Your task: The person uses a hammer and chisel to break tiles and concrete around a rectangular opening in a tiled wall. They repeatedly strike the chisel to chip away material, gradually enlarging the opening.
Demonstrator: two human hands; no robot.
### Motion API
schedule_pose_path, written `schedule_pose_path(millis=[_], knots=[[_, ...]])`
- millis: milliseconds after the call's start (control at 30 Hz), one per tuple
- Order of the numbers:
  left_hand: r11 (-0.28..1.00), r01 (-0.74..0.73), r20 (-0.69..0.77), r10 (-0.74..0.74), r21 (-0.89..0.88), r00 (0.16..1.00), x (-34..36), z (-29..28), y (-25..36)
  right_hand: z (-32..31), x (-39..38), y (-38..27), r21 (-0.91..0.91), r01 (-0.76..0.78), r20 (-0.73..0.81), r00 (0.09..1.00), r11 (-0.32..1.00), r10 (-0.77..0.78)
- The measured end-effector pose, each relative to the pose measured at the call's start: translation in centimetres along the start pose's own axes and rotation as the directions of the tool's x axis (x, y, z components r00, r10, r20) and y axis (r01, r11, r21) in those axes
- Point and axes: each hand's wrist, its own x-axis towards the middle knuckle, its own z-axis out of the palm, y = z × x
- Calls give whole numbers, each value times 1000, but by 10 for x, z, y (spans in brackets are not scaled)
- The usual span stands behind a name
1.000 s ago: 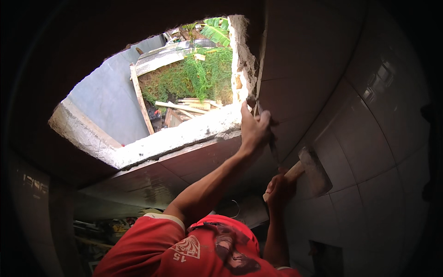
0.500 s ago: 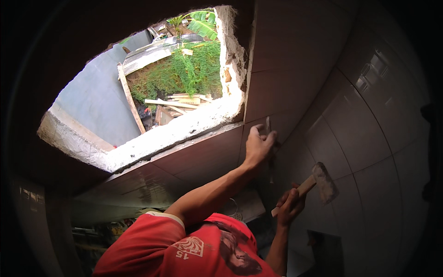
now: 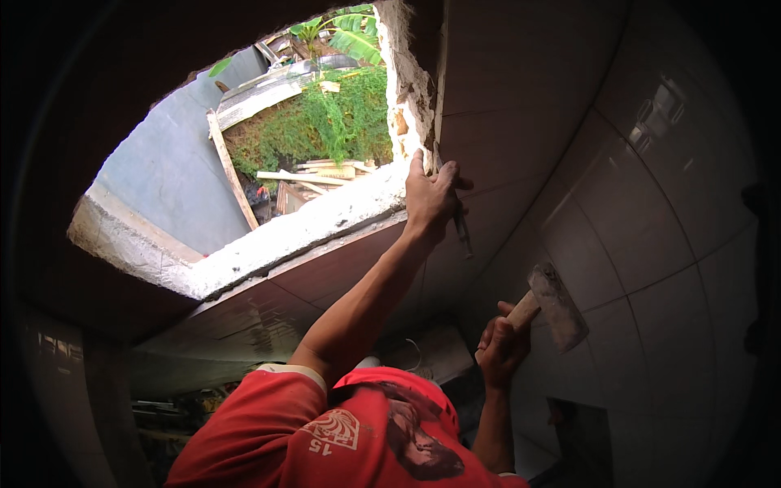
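My left hand [image 3: 429, 198] is closed round a thin metal chisel [image 3: 464, 234], raised at the lower right corner of a rough-edged wall opening [image 3: 305, 241]. The chisel's upper end meets the edge of the tiles beside the broken masonry; my fingers partly cover it. Lower and to the right, my right hand [image 3: 502, 350] grips the short wooden handle of a hammer [image 3: 558, 311]. Its blocky, dusty head points up and right, apart from the chisel.
Dark glossy wall tiles [image 3: 643, 220] surround the opening on the right and below. Through it show a grey-blue wall [image 3: 175, 159], a leaning wooden plank [image 3: 231, 167], stacked timber [image 3: 325, 175] and green plants [image 3: 350, 114]. A dark square recess [image 3: 579, 431] sits low in the right wall.
My left hand has moved up and left with the chisel, from the tiles to the opening's corner. My right hand and the hammer have shifted slightly left and up.
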Motion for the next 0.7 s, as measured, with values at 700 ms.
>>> schedule_pose_path(millis=[700], knots=[[1000,20,4,-20,-19,1000,14,5,5,25,9,39,80,421,9,906,903,-423]])
